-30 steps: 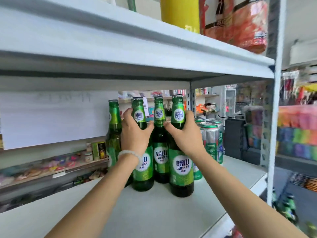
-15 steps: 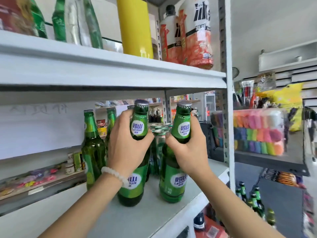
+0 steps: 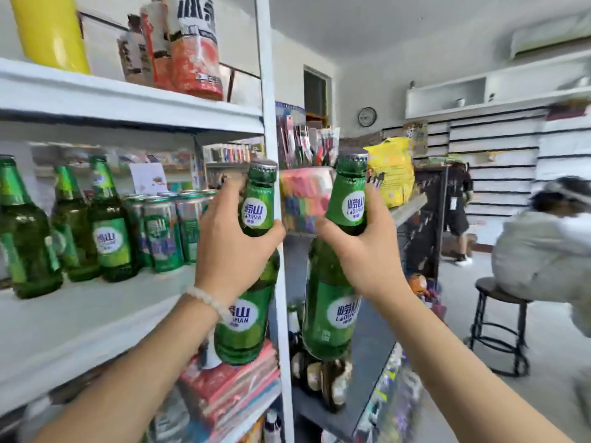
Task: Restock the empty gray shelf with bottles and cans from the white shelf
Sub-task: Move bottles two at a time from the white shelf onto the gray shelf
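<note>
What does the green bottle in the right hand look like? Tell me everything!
The green bottle looks like shiny glass, with a silvery crimped cap on top. It has a round white label with blue writing on its neck and a bigger green one on its body. It leans a little, up in the air beside the white shelf post. The right hand grips its neck; nothing else touches it.

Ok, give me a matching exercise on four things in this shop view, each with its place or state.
Things:
1. bottle in the left hand
2. green cans
3. yellow cylinder
4. black stool

Places or states:
A. on the top white shelf
B. on the floor at the right
C. lifted off the shelf, gripped at the neck
D. standing on the middle shelf beside bottles

Pairs: 1-C, 2-D, 3-A, 4-B
</note>
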